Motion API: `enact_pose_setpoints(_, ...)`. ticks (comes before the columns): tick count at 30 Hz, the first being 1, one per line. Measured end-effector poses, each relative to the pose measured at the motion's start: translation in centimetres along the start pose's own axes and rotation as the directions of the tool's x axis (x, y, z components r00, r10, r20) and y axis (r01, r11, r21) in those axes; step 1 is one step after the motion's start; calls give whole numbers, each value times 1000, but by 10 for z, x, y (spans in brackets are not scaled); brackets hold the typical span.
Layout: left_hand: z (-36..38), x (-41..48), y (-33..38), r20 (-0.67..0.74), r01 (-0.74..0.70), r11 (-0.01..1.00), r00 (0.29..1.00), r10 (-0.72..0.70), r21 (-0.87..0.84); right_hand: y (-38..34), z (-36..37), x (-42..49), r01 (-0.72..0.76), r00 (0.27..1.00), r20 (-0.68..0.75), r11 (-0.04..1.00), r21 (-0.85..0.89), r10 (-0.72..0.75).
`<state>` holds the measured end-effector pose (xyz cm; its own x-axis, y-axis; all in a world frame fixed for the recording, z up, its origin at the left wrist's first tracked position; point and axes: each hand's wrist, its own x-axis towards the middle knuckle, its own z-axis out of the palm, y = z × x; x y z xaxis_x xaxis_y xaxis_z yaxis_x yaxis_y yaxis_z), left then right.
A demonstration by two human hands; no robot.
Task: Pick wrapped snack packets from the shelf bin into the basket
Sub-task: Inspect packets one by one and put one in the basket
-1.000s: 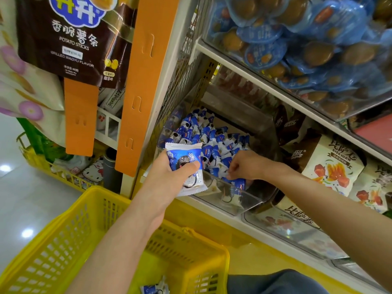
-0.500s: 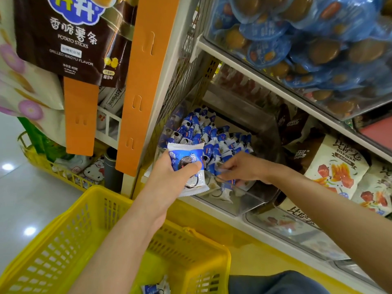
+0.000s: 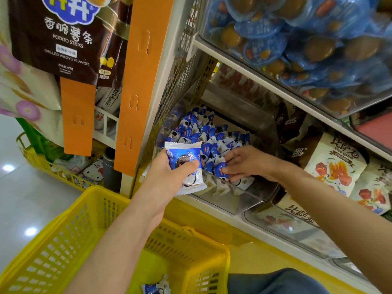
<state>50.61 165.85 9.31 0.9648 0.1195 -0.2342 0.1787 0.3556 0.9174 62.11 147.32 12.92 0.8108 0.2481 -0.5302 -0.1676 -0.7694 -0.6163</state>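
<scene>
Gripping one snack packet (image 3: 184,164), the left hand (image 3: 164,177) is held at the shelf bin (image 3: 246,201) front. A 2nd packet (image 3: 219,169), inside the bin, seems pinched by the right hand (image 3: 249,164). With so thin a hold it may be dropped beside the basket (image 3: 63,240).

The shelf bin (image 3: 250,200) holds a heap of snack packets (image 3: 203,132); the right hand (image 3: 248,162) reaches in over the heap's near edge, and the left hand (image 3: 165,177) holds a single packet (image 3: 184,166) at the bin's front left corner. Below and in front of the bin stands the basket (image 3: 191,251), with a loose packet (image 3: 156,287) in it. An upper bin (image 3: 297,49) sits above the bin, snack bags (image 3: 331,164) lie to its right, and the shelf upright (image 3: 135,81) stands to its left.
</scene>
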Motion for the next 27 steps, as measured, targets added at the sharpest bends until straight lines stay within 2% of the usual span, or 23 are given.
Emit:
enact_pose_setpoints(3,4,-1,0,14,-9,1000,1000,9,5,3,13,5,10,996,-88,993,-116,-20)
enact_pose_setpoints(8,9,-7,-4,27,-13,999,1000,13,32,-2,14,6,-24,992,-129,965,-262,-10)
enact_pose_setpoints(10,8,-11,-7,61,-16,999,998,14,30,-3,17,1,-7,963,-242,893,-450,-115)
enact_pose_setpoints(12,6,-15,-10,110,-41,999,993,37,35,-6,25,-12,60,869,-401,866,-497,-290)
enact_pose_setpoints(14,4,-20,-13,139,-80,995,988,71,60,-13,37,-30,294,777,-481,909,-294,-406)
enact_pose_setpoints(16,3,-22,-16,132,-96,991,988,83,96,-17,53,-45,487,759,-437,866,-111,-483)
enact_pose_setpoints(20,-2,-29,-25,84,-108,978,992,94,178,-9,86,-60,542,798,-291,840,-33,-527)
enact_pose_setpoints(24,-9,-37,-29,129,-119,970,987,93,213,-1,99,-65,578,798,-358,785,223,-486)
enact_pose_setpoints(27,-18,-42,-24,201,-164,949,973,111,268,2,104,-70,548,835,-313,726,415,-452)
